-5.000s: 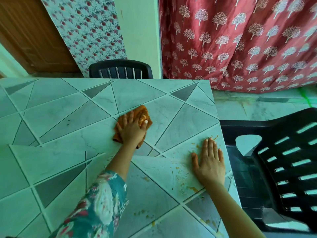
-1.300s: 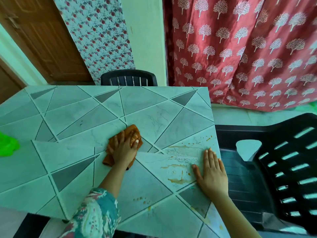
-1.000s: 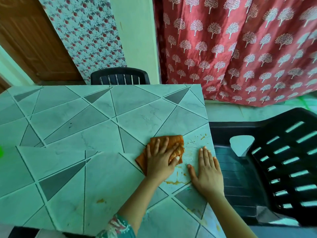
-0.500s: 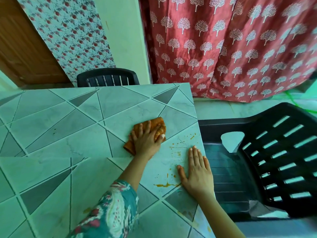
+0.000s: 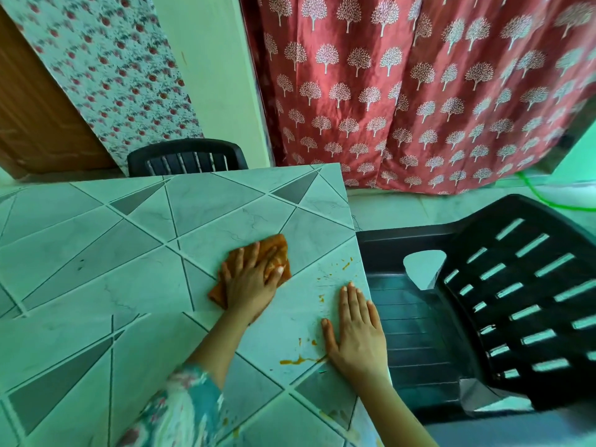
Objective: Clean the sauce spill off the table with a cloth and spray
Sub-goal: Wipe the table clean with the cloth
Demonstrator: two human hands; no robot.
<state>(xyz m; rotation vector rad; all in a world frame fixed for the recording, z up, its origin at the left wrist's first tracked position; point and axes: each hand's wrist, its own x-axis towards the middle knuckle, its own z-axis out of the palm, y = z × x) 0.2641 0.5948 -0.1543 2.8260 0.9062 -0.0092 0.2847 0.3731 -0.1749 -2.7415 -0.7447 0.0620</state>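
Near the tabletop's (image 5: pixel 129 285) right edge, the left hand (image 5: pixel 254 285), spread on the cloth (image 5: pixel 278 248), had swept inward; a thinned sauce streak (image 5: pixel 296 360) remained beside the flat right hand (image 5: pixel 354 330), needing another pass.

Home dining spot: tile-patterned table (image 5: pixel 135 272), plastic chairs (image 5: pixel 503 304), printed curtain (image 5: pixel 403 85).

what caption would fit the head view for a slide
Left hand presses a crumpled orange cloth on the grey-green tiled tabletop while the right hand lies flat beside orange sauce smears
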